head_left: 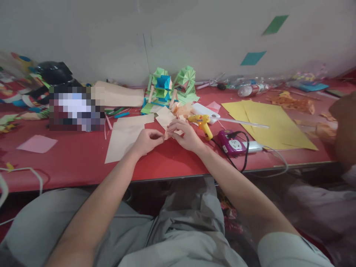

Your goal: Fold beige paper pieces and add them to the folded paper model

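paper piece (166, 134), small, peach, at clock centre, over the counter (167, 163). judgement: light pressure, edges matched before creasing, should spare it tears. left hand (148, 142) at 9 o'clock, right hand (184, 135) at 3, fingertips of both pinching it. glue gun (205, 127) near, 2 o'clock; knuckles best kept off nozzle.

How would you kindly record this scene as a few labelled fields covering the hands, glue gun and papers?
Left hand: pinching a small peach paper piece
Right hand: pinching the same piece
Glue gun: yellow, beside the right hand, clear stick at its rear
Purple socket block: right of the glue gun, black plug inserted
Yellow sheets: overlapping, on the red table
Paper models: green and blue, near the wall
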Motion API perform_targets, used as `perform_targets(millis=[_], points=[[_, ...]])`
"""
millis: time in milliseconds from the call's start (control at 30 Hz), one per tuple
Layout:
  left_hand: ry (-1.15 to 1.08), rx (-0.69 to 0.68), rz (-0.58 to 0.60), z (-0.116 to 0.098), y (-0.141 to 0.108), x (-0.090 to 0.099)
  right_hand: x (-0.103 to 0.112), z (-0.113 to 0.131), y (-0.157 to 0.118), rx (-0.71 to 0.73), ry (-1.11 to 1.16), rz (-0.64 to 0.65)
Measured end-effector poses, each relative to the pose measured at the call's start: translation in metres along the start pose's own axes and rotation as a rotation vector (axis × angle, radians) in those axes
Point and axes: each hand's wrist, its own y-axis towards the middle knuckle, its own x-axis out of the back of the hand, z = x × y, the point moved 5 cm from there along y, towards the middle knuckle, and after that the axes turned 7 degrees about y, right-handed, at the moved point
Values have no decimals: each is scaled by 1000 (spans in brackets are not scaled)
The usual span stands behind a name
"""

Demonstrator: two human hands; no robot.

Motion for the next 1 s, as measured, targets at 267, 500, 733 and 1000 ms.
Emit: perform_targets(millis=[267,500,733,1000], points=[[-5,-32,-111,-7,-1,4,4,1,1,-52,-37,-85],[-11,-109,-162,-14,-2,5,5,-1,0,-105,-36,-161],[126,-137,-295,-11,-2,12,0,2,0,-88,-24,-108],[283,-161,-344,-17,-5,16,2,-1,0,-38,-63,-137]])
